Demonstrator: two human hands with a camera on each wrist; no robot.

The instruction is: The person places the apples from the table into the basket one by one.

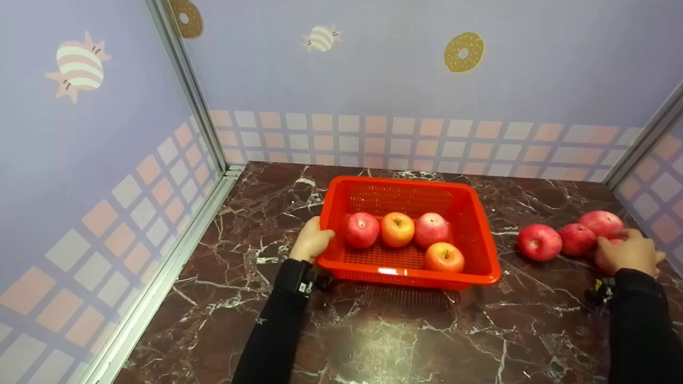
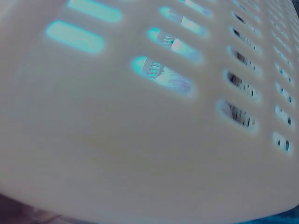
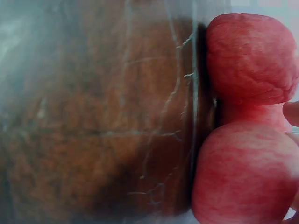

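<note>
My left hand grips the left rim of a red plastic basket. Inside lie a red apple, a pinkish one and two yellow-orange apples. The slotted basket wall fills the left wrist view, its colour washed out. Far to the right, my right hand holds a red apple, mostly hidden by the fingers in the head view. In the right wrist view this apple is large, with fingertips at its right side. Another red apple sits close by.
Three more red apples stand grouped right of the basket, the nearest apple apart from its rim. Dark marbled tabletop lies under everything. A patterned back wall and side panels with metal edge strips enclose the table.
</note>
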